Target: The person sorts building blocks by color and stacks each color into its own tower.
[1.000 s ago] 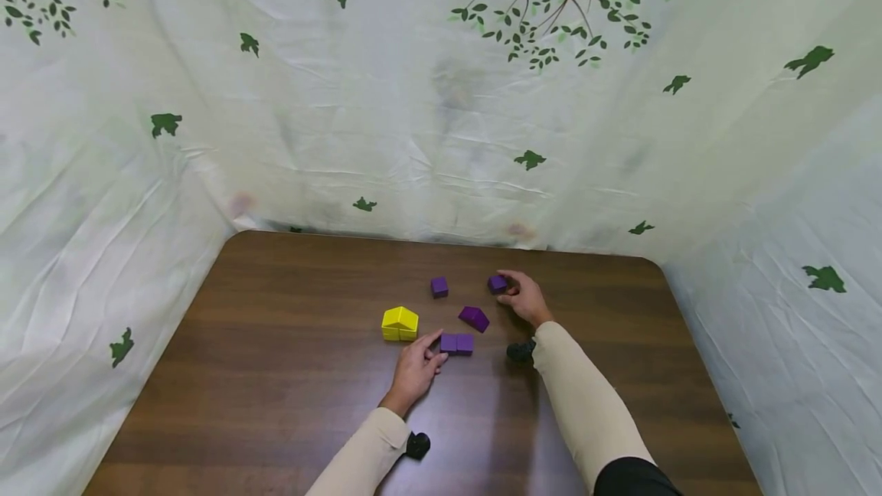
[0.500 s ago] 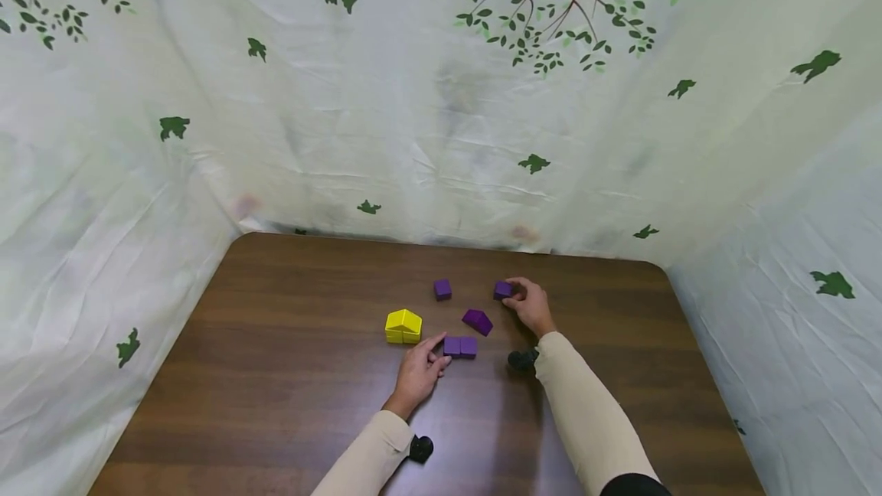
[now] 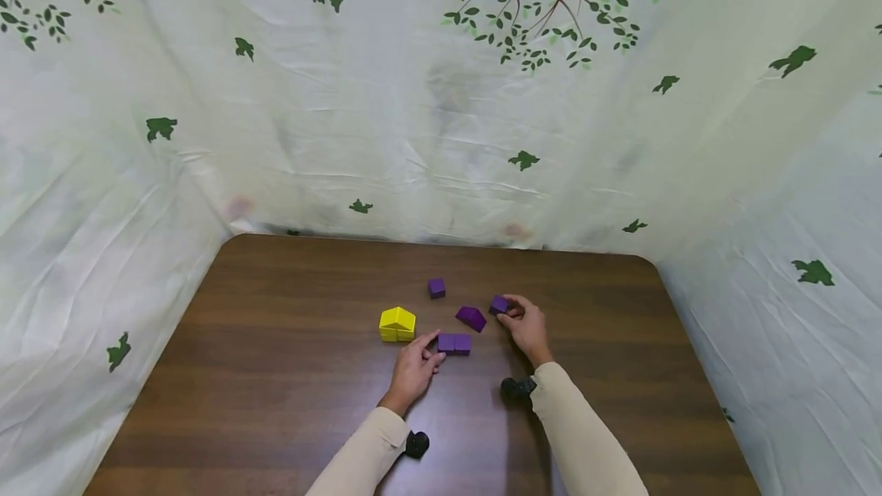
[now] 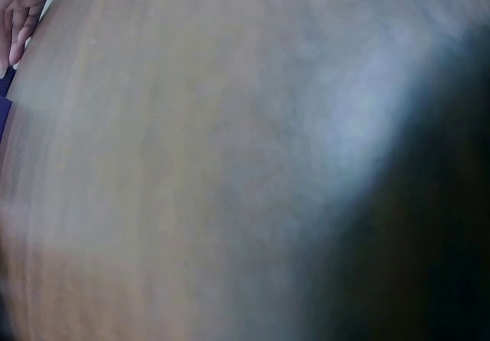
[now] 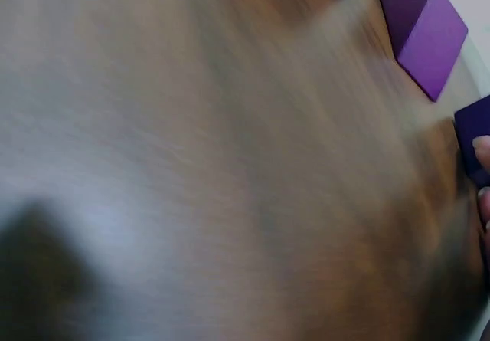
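Observation:
My right hand (image 3: 527, 330) pinches a small purple cube (image 3: 499, 305) between thumb and fingers, to the right of a purple triangular block (image 3: 471, 318). In the right wrist view, fingertips (image 5: 482, 151) press against that cube (image 5: 468, 138) at the right edge, near the triangular block (image 5: 432, 38). Two purple cubes (image 3: 455, 344) stand side by side in front of the triangular block. The left hand (image 3: 411, 373) holds the left one of this pair, thumb at its front and index finger at its back. The left wrist view is mostly blurred tabletop.
A yellow house-shaped group of blocks (image 3: 397, 325) stands left of the purple pair. One more purple cube (image 3: 437, 288) sits alone farther back. Everything is on a brown wooden table (image 3: 289, 381), with a leaf-printed white cloth (image 3: 406, 121) behind and beside it.
The right hand has drawn its purple cube toward the person, closer to the triangular block. My left hand keeps its place at the cube pair. The head view has shifted slightly.

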### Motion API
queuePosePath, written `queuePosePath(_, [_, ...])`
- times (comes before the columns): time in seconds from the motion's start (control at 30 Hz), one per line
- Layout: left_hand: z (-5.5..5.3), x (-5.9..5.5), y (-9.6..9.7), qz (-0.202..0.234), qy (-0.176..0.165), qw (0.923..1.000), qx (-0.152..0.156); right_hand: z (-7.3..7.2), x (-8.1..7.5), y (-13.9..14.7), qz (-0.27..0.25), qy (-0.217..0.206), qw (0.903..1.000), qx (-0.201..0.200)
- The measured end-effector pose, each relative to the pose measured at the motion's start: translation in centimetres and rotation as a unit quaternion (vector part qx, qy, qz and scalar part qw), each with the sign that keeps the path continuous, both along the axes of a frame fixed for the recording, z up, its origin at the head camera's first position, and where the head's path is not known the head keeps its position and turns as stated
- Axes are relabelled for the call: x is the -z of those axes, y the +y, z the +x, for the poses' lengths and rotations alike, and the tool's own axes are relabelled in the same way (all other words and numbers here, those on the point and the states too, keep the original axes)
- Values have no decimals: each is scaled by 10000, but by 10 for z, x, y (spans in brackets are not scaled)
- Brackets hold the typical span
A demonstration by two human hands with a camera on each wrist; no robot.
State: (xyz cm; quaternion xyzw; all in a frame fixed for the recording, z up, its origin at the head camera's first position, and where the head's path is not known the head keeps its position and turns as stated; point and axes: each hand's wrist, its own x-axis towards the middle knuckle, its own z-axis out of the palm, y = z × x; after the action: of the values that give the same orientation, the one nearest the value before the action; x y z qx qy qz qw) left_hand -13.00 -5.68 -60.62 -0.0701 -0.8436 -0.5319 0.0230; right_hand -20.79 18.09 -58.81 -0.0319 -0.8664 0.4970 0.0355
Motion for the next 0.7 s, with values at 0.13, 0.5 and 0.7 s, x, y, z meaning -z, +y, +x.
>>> queuePosePath(0.13, [-1, 0, -1, -20, 12, 10000, -47, 11, 4, -3, -128, 184, 9997, 125])
queuePosePath(0.5, [-2, 0, 1, 49, -22, 10000, -73, 42, 8, -10, -705, 488, 9961, 195])
queuePosePath(0.7, [-2, 1, 3, -1, 53, 9999, -111, 59, 7, -15, -849, 637, 9942, 197])
